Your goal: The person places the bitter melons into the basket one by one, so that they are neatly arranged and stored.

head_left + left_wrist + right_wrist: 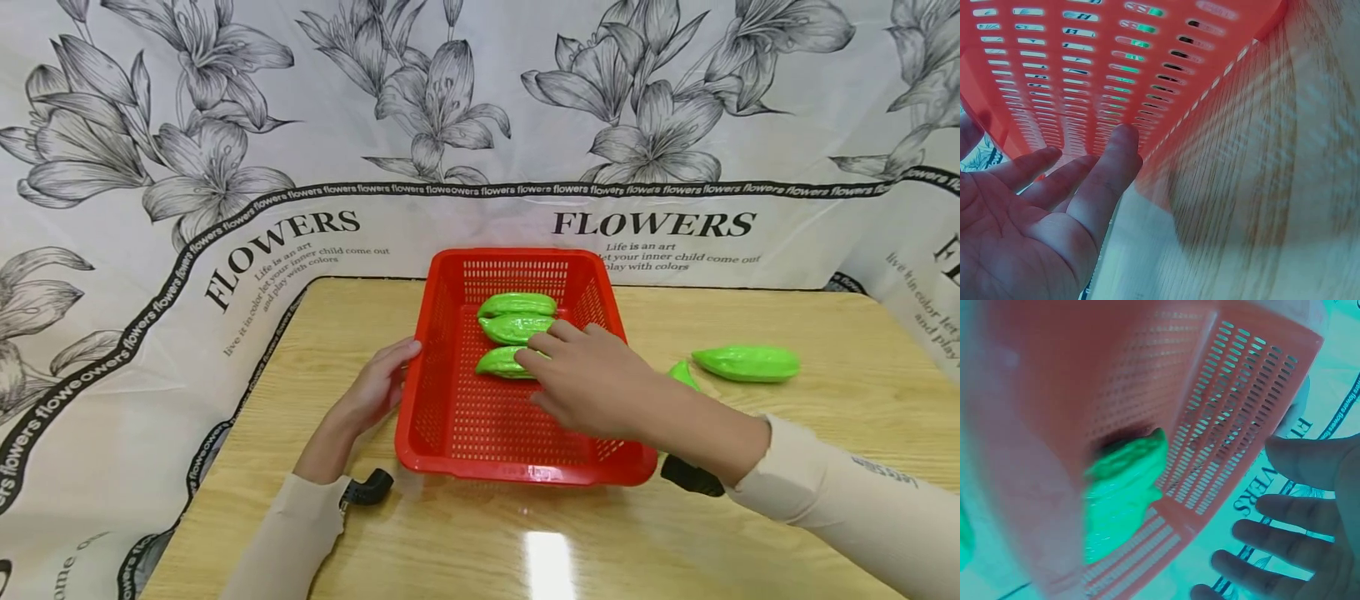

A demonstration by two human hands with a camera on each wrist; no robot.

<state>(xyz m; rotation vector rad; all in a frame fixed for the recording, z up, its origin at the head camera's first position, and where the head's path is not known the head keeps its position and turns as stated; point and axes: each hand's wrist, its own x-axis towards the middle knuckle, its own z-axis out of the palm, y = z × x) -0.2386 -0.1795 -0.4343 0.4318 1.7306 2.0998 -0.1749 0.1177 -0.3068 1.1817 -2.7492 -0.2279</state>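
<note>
Red basket (pixel 517 472) on desk (pixel 435 533), three green vegetables (pixel 513 329) inside.
The vegetables lie side by side. The left hand (pixel 375 387), fingers extended, touches the basket's left side. The right hand (pixel 588 379), fingers spread and holding nothing, is positioned over the basket, partly covering the front two. Right of the basket: one fully visible vegetable (pixel 746 364) and another (pixel 682 374) behind the right arm.

In the head view, the white cloth (pixel 457 229) reads "FLOWERS" between nine and ten o'clock and again at two, above "Life is an art"; its black band (pixel 517 191) repeats "flowers" at twelve. Lettering on the right sleeve (pixel 855 496), at four, is illegible.
</note>
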